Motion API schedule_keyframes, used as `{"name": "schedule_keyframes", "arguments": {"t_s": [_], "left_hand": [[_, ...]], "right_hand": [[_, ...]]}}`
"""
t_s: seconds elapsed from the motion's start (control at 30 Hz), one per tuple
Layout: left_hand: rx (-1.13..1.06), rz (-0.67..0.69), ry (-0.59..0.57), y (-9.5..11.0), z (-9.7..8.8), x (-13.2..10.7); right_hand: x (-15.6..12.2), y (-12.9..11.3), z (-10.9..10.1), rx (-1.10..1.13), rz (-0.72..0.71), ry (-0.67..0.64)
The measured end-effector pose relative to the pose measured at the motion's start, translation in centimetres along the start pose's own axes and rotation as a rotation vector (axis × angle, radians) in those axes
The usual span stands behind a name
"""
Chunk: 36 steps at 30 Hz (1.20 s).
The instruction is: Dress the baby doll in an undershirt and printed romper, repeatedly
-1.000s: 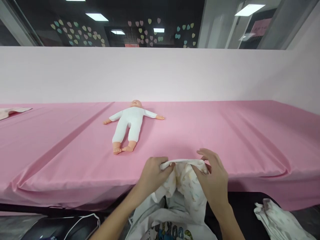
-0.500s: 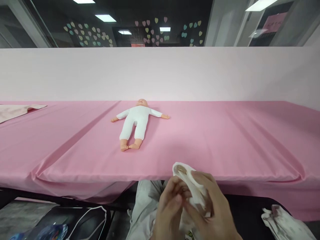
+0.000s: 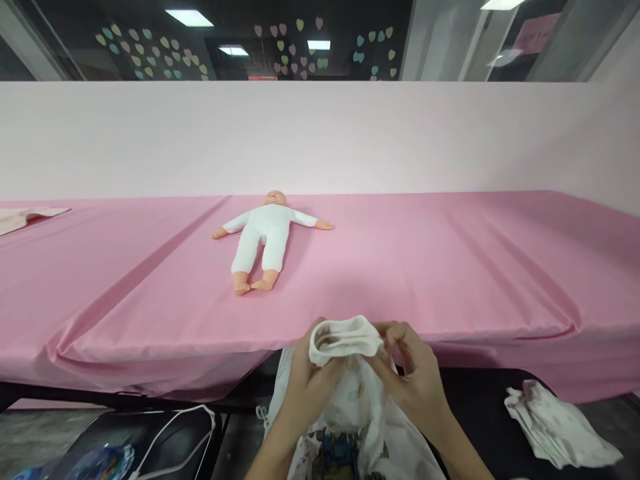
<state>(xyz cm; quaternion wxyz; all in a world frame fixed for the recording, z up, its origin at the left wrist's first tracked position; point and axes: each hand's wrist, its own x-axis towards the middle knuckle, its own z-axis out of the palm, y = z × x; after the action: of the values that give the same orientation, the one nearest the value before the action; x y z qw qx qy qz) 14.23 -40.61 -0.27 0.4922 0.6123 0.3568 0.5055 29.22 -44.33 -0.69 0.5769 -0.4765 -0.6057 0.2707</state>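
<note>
Left hand: my left hand (image 3: 306, 388) is closed on the baby garment (image 3: 345, 345), fingers curled into the gathered cloth on its left side.
Right hand: my right hand (image 3: 419, 385) pinches the same garment from the right, thumb and fingers bent around the cloth just beside the rolled edge.
Baby garment: white with small pale prints, bunched up so that a rolled round opening faces the camera. It is held in the air between my two hands, in front of the near edge of the bench (image 3: 450, 267) and a little below it, with the rest hanging down toward my lap.
Doll: a baby doll (image 3: 263, 235) in a white suit lies on its back on the bench, arms spread, bare feet toward me, well apart from my hands and to their left.
Bench: covered in a pink cloth with long creases.
Far left: a pale folded cloth (image 3: 27, 216) lies on the bench at the picture's edge.
Lower right: a crumpled printed cloth (image 3: 560, 427) lies on a dark surface below the bench.
Lower left: a white cable (image 3: 173, 430) loops over a dark surface.
</note>
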Motion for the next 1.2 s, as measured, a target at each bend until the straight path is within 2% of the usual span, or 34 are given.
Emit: {"name": "schedule_keyframes", "arguments": {"t_s": [0.1, 0.23, 0.4, 0.57, 0.63, 0.73, 0.83, 0.97, 1.1, 1.17, 1.2], "left_hand": [[0.076, 0.007, 0.017, 0.2, -0.2, -0.3], [0.144, 0.026, -0.045, 0.6, -0.3, -0.8], [0.118, 0.008, -0.083, 0.3, 0.1, -1.4], [0.169, -0.068, -0.097, -0.2, -0.4, -1.7], [0.194, -0.081, -0.089, -0.1, -1.0, -1.7], [0.268, -0.077, -0.156, 0.2, -2.0, -1.4], [0.379, 0.01, -0.204, 0.2, -2.8, -1.1], [0.492, 0.144, -0.122, -0.6, -3.5, -0.4], [0.464, 0.116, -0.079, -0.9, -4.2, 0.3], [0.391, 0.082, -0.094, -0.6, -4.5, 0.2], [0.331, 0.07, -0.129, -0.4, -4.7, 0.0]], "right_hand": [[-0.8, 1.2, -0.2, -0.165, 0.074, -0.085], [-2.7, 2.8, -0.7, -0.196, 0.16, -0.07], [-4.1, 4.0, -1.0, -0.256, 0.116, -0.102], [-3.8, 4.4, -1.9, -0.147, 0.053, -0.197], [-3.5, 4.5, -2.8, -0.093, 0.065, -0.185], [-3.2, 4.5, -4.5, -0.049, 0.097, -0.145], [-3.0, 4.3, -5.5, -0.155, 0.036, -0.106], [-2.8, 4.0, -5.3, -0.349, -0.072, 0.005], [-2.1, 3.8, -5.1, -0.389, -0.125, 0.103], [-1.6, 3.4, -5.6, -0.36, -0.067, 0.068], [-1.4, 3.1, -6.0, -0.338, -0.014, 0.01]]}}
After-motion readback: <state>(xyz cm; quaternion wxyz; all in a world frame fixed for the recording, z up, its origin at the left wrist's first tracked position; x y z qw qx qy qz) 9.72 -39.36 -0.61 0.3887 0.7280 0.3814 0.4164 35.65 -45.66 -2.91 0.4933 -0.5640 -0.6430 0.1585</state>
